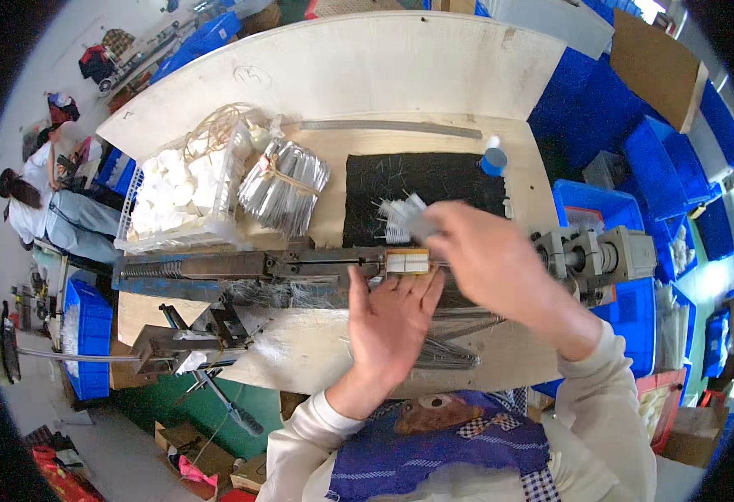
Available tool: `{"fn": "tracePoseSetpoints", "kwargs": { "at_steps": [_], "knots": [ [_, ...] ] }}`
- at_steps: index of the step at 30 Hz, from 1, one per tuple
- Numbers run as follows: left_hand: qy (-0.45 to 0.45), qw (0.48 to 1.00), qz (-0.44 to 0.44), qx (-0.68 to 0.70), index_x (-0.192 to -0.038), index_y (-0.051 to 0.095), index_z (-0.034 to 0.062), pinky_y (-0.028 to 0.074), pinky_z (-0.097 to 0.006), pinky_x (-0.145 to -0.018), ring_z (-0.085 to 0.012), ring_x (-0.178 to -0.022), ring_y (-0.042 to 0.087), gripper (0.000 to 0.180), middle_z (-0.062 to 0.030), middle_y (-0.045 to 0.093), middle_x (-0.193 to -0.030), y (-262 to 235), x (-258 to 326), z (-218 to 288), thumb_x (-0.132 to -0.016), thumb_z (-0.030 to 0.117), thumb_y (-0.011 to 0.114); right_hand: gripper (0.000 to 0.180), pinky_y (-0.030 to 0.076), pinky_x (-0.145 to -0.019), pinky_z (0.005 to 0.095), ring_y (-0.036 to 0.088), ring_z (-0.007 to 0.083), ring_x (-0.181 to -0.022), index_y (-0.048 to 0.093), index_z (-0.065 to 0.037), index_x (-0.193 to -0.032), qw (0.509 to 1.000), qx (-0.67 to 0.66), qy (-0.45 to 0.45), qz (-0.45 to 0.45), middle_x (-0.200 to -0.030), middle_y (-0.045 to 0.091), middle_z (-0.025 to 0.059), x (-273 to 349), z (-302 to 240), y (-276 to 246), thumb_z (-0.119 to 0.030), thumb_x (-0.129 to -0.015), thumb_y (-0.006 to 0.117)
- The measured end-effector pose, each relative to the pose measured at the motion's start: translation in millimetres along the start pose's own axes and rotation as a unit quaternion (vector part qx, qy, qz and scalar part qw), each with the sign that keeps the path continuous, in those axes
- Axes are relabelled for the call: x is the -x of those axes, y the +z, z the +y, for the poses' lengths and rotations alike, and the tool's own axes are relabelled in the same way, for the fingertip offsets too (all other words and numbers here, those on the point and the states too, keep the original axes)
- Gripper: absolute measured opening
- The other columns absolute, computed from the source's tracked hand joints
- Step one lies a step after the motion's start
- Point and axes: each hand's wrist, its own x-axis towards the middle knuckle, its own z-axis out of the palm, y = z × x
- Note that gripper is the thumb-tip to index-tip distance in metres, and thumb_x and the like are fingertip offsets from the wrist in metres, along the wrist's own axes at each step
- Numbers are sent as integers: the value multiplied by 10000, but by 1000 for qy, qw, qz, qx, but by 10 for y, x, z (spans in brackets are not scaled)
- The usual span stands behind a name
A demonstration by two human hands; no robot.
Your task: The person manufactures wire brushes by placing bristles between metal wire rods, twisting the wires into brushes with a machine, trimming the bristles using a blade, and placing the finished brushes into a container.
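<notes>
My left hand [392, 326] is palm up at the front of a long metal bench machine [317, 266], its fingers stretched out and thumb apart. Its fingertips reach the machine's edge, just below a small white block with a yellowish rim [407, 263] set in the machine. From the right, my right hand [492, 259] comes over the machine, blurred by motion. Its fingers are bent together around a small greyish thing [422, 226], too smeared to name. Right behind that lies a pile of thin white-and-metal pieces [396, 216] on a black mat [375, 177].
A white plastic basket of white pieces [174, 192] and a tied bundle of thin metal rods [287, 188] stand at the back left. A blue-and-white bottle [493, 159] is on the mat's far right corner. Blue bins [597, 205] line the right side. Another person [57, 209] is at far left.
</notes>
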Motion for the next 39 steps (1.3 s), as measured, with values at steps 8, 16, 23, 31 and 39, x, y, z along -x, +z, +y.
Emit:
{"fn": "tracePoseSetpoints", "kwargs": {
  "at_steps": [8,16,23,31,39],
  "knots": [
    [37,999,28,26,-1231,402,-60,248,-406,-1136,-284,-1270,395,660,-164,458,-1300,31,-1,32,-953,538,368,352,490,-513,381,625,314,-608,491,86,-1084,974,176,12,-139,-711,603,178,317,-202,-33,-10,-751,552],
    [8,998,62,26,-1138,457,-53,377,-413,-1017,-322,-1152,466,444,-190,510,-1169,97,-67,88,-980,359,408,376,492,-477,377,644,322,-629,469,94,-1058,969,179,-4,-172,-740,601,189,348,-68,-40,2,-709,577],
    [79,992,88,-51,-1142,469,-1,256,-426,-1131,-284,-1188,438,310,-133,487,-1184,-161,-21,-369,-971,255,427,266,541,-607,437,664,360,-744,535,8,-1050,939,2,-1,-344,-866,646,201,1247,92,434,-142,-831,526],
    [-70,969,-16,-237,-1434,232,-35,218,-476,-1130,-366,-1415,158,640,-204,180,-1524,-193,1037,-101,-932,259,501,277,545,-595,416,666,335,-710,594,-10,-1025,973,9,-230,18,-906,660,154,1427,225,1381,-184,-822,522],
    [137,-48,557,-818,-1462,253,102,358,-457,-1035,-382,-1237,464,743,-242,369,-1424,-1456,2696,1590,-828,184,631,151,479,-417,331,629,231,-542,564,44,-832,937,34,-246,-245,-681,597,127,1086,249,1158,-95,-775,553]
  ]
}}
